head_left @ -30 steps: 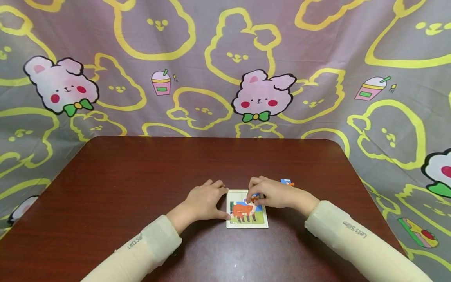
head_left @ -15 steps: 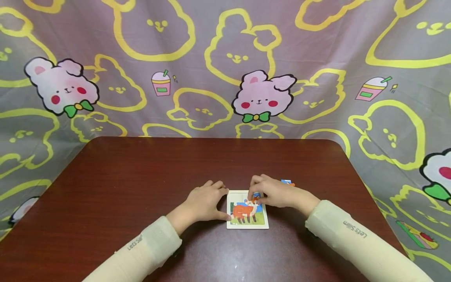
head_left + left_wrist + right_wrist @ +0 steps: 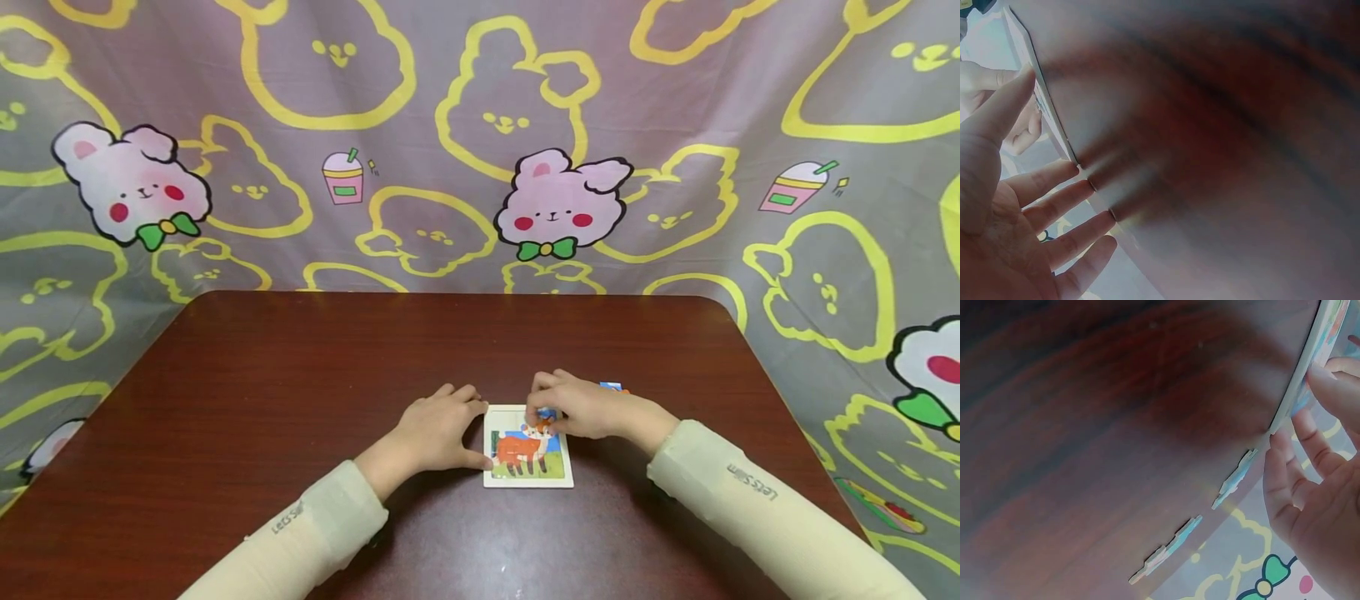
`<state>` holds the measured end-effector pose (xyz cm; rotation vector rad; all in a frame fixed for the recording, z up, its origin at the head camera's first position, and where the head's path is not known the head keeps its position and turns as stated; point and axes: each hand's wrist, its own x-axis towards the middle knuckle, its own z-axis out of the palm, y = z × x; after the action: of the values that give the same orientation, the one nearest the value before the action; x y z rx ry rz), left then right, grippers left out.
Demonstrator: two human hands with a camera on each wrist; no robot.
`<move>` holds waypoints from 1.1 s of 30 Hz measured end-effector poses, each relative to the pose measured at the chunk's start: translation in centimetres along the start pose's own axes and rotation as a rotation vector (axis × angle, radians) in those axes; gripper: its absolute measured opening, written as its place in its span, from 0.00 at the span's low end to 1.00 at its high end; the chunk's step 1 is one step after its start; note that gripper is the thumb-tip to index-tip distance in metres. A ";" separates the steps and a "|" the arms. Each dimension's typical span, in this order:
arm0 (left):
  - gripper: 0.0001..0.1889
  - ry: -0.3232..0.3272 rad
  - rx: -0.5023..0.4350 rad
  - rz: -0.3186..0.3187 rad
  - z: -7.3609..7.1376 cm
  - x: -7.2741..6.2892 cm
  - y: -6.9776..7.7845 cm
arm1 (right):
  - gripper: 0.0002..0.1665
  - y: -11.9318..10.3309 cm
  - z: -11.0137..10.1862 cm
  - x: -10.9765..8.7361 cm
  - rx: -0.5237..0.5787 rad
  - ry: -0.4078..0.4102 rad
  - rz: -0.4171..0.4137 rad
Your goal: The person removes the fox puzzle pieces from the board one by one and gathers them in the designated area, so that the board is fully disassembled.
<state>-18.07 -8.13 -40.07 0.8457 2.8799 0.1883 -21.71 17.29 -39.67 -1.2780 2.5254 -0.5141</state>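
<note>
A small jigsaw puzzle in a pale frame [image 3: 528, 483] lies flat on the table, showing an orange-and-white animal over green and blue. My left hand [image 3: 435, 425] rests at its left side, fingers spread, with the thumb [image 3: 1019, 87] touching the frame's edge. Over the top right part, my right hand [image 3: 581, 408] bends its thumb and fingers onto a blue puzzle piece [image 3: 548, 413] by the animal's head, seemingly pinching it. Those fingers partly hide the piece. The frame's upper left part shows bare backing [image 3: 507, 419].
Beyond my right wrist lie loose puzzle pieces; the right wrist view shows a nearer piece [image 3: 1235, 479] and a longer piece [image 3: 1166, 550] on the dark red-brown table [image 3: 300, 375]. A patterned curtain [image 3: 420, 167] hangs behind the table.
The animal's head piece, partly covered and tilted-looking a second ago, now lines up with the body. My right fingers have shifted slightly upward to the blue part. My left hand stays put.
</note>
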 end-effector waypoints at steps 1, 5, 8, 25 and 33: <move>0.42 0.001 0.000 0.001 0.0 0.0 0.0 | 0.12 0.0 0.0 0.0 0.002 -0.003 0.000; 0.42 0.001 -0.002 0.004 -0.1 -0.1 0.0 | 0.12 0.0 0.1 0.1 0.018 -0.009 0.003; 0.42 0.001 -0.004 0.005 -0.1 -0.1 0.0 | 0.11 0.0 0.2 0.2 0.035 -0.012 0.016; 0.42 0.003 0.002 0.004 0.1 0.0 0.0 | 0.14 0.8 0.2 0.4 0.222 0.054 0.052; 0.42 0.005 -0.012 -0.002 0.0 0.0 -0.1 | 0.10 0.9 0.3 0.5 0.344 0.067 0.106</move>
<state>-18.11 -8.19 -40.10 0.8411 2.8810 0.2069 -22.50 17.33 -40.31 -1.0110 2.4033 -0.9316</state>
